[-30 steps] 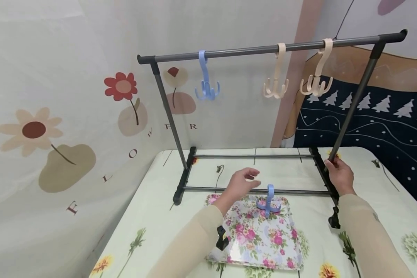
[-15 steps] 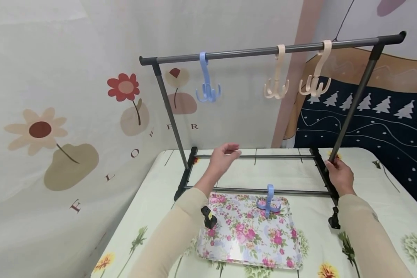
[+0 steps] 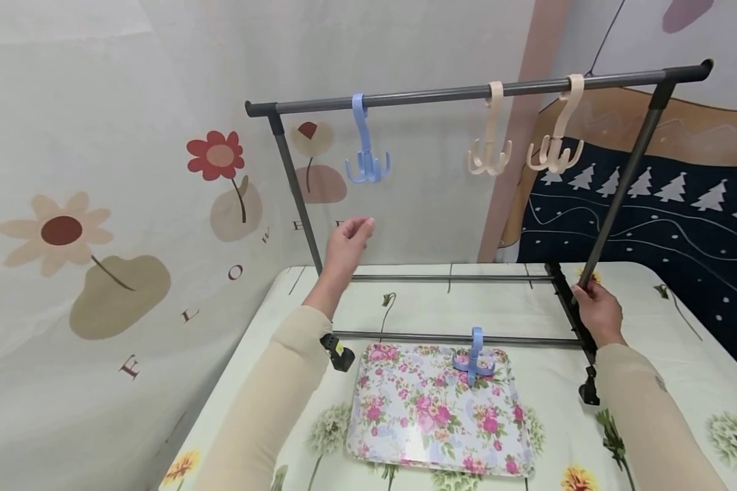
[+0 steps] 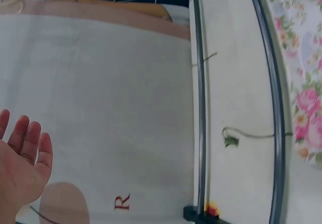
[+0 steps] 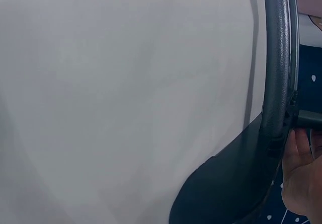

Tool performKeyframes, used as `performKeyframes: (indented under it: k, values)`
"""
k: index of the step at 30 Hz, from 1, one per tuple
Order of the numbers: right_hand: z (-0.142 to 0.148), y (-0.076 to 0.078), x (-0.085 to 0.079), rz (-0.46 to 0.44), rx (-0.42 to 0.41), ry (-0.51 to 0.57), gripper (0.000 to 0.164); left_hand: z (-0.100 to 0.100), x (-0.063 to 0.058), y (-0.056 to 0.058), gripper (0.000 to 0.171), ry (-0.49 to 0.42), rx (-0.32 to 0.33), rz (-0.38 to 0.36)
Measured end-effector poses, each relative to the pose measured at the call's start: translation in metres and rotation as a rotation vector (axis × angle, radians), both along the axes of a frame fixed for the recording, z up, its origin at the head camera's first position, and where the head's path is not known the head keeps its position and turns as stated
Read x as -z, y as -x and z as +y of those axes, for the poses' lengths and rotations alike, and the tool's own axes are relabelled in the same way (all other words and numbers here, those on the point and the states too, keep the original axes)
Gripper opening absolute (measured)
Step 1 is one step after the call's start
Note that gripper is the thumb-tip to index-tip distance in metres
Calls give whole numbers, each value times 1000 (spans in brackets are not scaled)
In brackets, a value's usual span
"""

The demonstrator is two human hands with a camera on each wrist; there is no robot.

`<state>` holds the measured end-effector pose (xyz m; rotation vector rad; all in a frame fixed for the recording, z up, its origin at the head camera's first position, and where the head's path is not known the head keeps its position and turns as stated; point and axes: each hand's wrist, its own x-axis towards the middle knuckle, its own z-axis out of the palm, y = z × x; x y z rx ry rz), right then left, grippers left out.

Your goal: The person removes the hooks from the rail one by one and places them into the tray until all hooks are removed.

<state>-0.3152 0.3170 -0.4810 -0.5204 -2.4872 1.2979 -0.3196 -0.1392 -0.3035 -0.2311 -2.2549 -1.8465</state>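
A dark metal hanging rack (image 3: 430, 97) stands on the table. My right hand (image 3: 598, 315) holds its right upright low down, near the black foot; in the right wrist view that hand (image 5: 302, 176) is partly cut off. My left hand (image 3: 347, 247) is raised in the air in front of the left upright, fingers loosely bent, holding nothing. The left wrist view also shows this left hand (image 4: 25, 166) with no object in it. From the top bar hang a blue multi-prong hook (image 3: 366, 164) on the left and two beige hooks (image 3: 490, 160) on the right.
Another blue hook (image 3: 474, 361) lies on a glossy flowered tray (image 3: 424, 443) in front of the rack's lower bar (image 3: 405, 336). A flower-print cloth (image 3: 669, 423) covers the table. Behind hang a pale curtain (image 3: 98, 88) and a dark blue tree-print cloth (image 3: 657, 235).
My left hand has risen and moved left, from above the tray's top edge to beside the left upright. My right hand stays on the right upright.
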Motion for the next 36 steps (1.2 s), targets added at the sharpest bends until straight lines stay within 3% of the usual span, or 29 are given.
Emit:
performKeyframes:
  k: [7,15,23,29,36]
  values:
    - [1,0,1,-18,-8,-16,49,-18,-19,12,46,-36,-86,52]
    - [-1,-1,0,-8,-7,-9,51,-26,-67,17,41,3,-201,169]
    - [-1,0,1,-4,1,-28,49,-24,-105,19,40,15,-211,183]
    - [-2,0,1,3,10,-40,47,-19,-123,22,40,49,-214,182]
    - [-3,2,0,-9,23,-28,46,-5,-133,26,41,78,-302,203]
